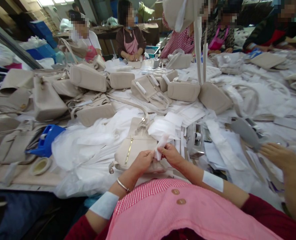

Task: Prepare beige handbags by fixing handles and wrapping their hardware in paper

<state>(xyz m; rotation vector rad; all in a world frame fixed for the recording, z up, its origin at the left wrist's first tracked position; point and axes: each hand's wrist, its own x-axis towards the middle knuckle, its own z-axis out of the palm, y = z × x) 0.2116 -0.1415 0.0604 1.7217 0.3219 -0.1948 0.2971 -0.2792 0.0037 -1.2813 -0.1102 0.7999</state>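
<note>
Both hands pinch a white paper strip (161, 146) over the near end of a beige handbag (135, 146): the left hand (144, 161) closed on its lower edge, the right hand (171, 155) gripping it just beside. Left of the handbag lie crumpled white wrapping (87, 150), a blue plastic piece (46, 140) and a tape roll (40, 165). Beyond it finished bags (87, 78) crowd the table, and to its right, over scattered paper scraps (220, 156), a co-worker's hand (275, 155) reaches in.

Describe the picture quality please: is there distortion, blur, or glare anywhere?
Head view: wide-angle lens bends the table edges, most at the corners; light is even and soft with faint shadows; bright window glare top left; left hand and right hand on the white paper strip look sharp; a co-worker's hand at right is stretched.
</note>
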